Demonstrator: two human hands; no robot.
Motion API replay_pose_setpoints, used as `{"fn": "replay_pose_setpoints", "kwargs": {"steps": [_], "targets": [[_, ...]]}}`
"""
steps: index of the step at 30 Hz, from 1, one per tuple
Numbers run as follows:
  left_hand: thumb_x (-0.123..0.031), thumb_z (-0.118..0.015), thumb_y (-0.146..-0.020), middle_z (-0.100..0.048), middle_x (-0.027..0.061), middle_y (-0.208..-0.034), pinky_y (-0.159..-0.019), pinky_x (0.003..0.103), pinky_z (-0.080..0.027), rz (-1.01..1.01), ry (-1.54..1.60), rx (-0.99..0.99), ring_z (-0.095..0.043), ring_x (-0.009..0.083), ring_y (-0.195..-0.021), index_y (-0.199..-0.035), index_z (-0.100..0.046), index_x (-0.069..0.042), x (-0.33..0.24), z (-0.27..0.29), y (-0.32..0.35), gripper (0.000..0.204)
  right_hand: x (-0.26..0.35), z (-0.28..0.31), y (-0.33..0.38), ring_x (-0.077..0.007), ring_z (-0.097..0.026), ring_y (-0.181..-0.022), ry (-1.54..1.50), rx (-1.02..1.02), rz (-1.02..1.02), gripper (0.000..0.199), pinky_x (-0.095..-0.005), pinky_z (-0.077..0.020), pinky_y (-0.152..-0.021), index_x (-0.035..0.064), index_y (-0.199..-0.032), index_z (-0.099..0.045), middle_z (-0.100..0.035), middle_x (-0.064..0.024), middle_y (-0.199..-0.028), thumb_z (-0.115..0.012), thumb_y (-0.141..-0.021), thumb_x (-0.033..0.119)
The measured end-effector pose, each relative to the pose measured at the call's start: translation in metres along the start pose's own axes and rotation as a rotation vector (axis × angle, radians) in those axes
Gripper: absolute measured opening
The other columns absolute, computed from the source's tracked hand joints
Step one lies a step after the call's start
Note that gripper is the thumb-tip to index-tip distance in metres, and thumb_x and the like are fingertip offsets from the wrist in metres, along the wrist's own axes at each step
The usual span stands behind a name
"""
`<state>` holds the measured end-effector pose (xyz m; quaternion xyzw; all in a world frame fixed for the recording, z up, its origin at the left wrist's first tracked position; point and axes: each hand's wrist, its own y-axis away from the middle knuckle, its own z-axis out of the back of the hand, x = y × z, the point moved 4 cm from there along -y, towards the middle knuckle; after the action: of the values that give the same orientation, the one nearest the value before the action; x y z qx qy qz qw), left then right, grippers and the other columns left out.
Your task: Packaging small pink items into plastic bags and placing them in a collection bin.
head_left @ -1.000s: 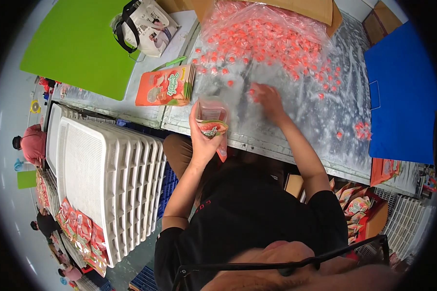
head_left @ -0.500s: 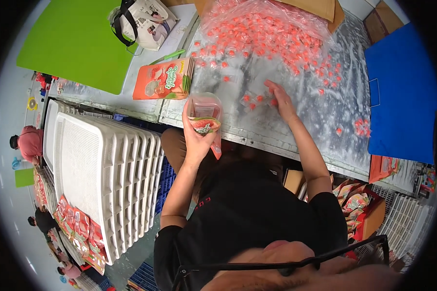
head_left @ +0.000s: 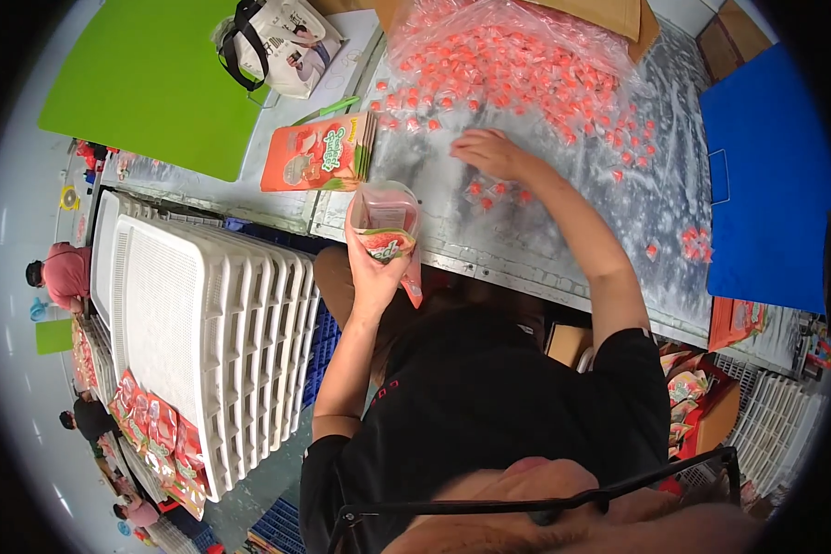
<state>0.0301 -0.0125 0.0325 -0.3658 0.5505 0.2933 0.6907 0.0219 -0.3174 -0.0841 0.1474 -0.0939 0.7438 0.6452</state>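
1. Here's the left hand (head_left: 375,280) at the near edge of the metal table (head_left: 448,222), wrapped firmly around an open pouch (head_left: 385,244).
2. The pouch is upright, its mouth gaping, clear plastic showing behind the printed front.
3. Over on the table, the right hand (head_left: 492,155) reaches across to the left, fingers together and partly curled; whether anything sits in that grasp, I cannot tell.
4. Just beside it, on the near side, lies a small group of wrapped red pieces (head_left: 486,194), apart from the rest.
5. Beyond, the big pile of wrapped pieces (head_left: 517,74) spreads out from beneath clear plastic, by a cardboard box (head_left: 600,14).
6. Left of the right hand, a stack of flat pouches (head_left: 314,157) lies near the held one, a green tool (head_left: 334,107) just behind.
7. Off to the left, white trays (head_left: 162,305) are piled high, red packs (head_left: 157,429) on top.
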Motion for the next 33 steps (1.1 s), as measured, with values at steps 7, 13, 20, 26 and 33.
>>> {"fn": "replay_pose_setpoints", "kwargs": {"steps": [7, 13, 20, 26, 33], "targets": [[-0.001, -0.074, -0.074, -0.048, 0.014, -0.134, -0.103, 0.038, -0.042, 0.094, -0.057, 0.042, -0.051, 0.0213, -0.121, -0.147, -0.026, 0.001, 0.022, 0.011, 0.002, 0.088, 0.059, -0.002, 0.07, -0.0367, -0.036, -0.137, 0.129, -0.259, -0.161, 0.064, -0.0657, -0.0201, -0.111, 0.025, -0.144, -0.047, -0.044, -0.0103, -0.147, -0.061, -0.087, 0.047], [-0.002, -0.078, -0.065, -0.042, 0.0175, -0.141, -0.113, 0.039, -0.03, -0.229, -0.222, 0.06, -0.042, 0.029, -0.134, -0.148, -0.033, -0.003, -0.001, -0.006, 0.0, 0.095, 0.087, -0.025, 0.073, -0.0312, -0.049, -0.117, 0.078, -0.526, 0.04, 0.038, -0.058, -0.0352, -0.098, 0.0219, -0.111, -0.064, -0.057, -0.007, -0.121, -0.074, -0.075, 0.029], [-0.003, -0.075, -0.064, -0.042, 0.0197, -0.141, -0.112, 0.041, -0.033, -0.281, -0.221, 0.063, -0.04, 0.0376, -0.134, -0.148, -0.034, -0.008, -0.003, -0.015, 0.005, 0.094, 0.079, -0.029, 0.091, -0.0361, -0.055, -0.075, -0.07, -0.562, -0.134, 0.011, -0.0449, -0.0466, -0.067, 0.0104, -0.079, -0.059, -0.054, -0.0128, -0.08, -0.067, -0.081, 0.019], [0.0, -0.076, -0.059, -0.047, 0.0179, -0.136, -0.11, 0.045, -0.035, -0.449, -0.303, 0.072, -0.043, 0.0377, -0.131, -0.147, -0.039, -0.009, 0.018, -0.033, -0.013, 0.095, 0.038, -0.003, 0.069, -0.0065, -0.041, -0.053, -1.338, -0.88, -0.537, 0.028, -0.0247, -0.0338, -0.047, 0.0125, -0.073, -0.054, -0.042, 0.0056, -0.059, -0.054, -0.098, 0.023], [0.002, -0.078, -0.057, -0.041, 0.0198, -0.138, -0.109, 0.046, -0.036, -0.347, -0.324, 0.129, -0.041, 0.0395, -0.129, -0.146, -0.037, -0.008, 0.006, -0.059, -0.035, 0.098, 0.115, 0.089, 0.045, -0.0093, -0.053, -0.068, -1.938, -1.165, -0.273, 0.023, -0.0231, -0.0441, -0.059, 0.0072, -0.095, -0.059, -0.058, -0.0008, -0.081, -0.052, -0.1, 0.029]]}}
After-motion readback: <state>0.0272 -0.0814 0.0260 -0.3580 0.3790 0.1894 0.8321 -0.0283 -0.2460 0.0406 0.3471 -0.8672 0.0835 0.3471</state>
